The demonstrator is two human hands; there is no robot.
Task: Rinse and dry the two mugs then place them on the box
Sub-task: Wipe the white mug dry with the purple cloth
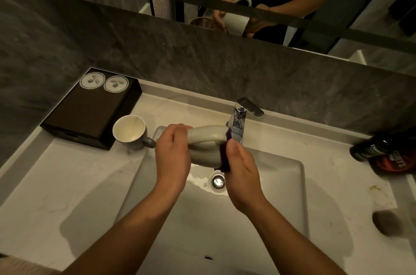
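one upright mug [129, 129], empty; purple cloth [225, 163] apparently inside the held mug [206, 149].

Box [90, 108]: table [78, 184], rear left. Mug [129, 131]: just right of it, perhaps touching. Faucet [239, 124]: behind sink [281, 184]. Second mug [206, 146]: over sink, between my left hand [173, 153] and right hand [242, 171], cloth [225, 162] at its right end.

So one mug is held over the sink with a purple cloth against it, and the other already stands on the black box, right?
Not quite. The head view shows the other mug standing on the counter beside the black box, not on it. The rest holds.
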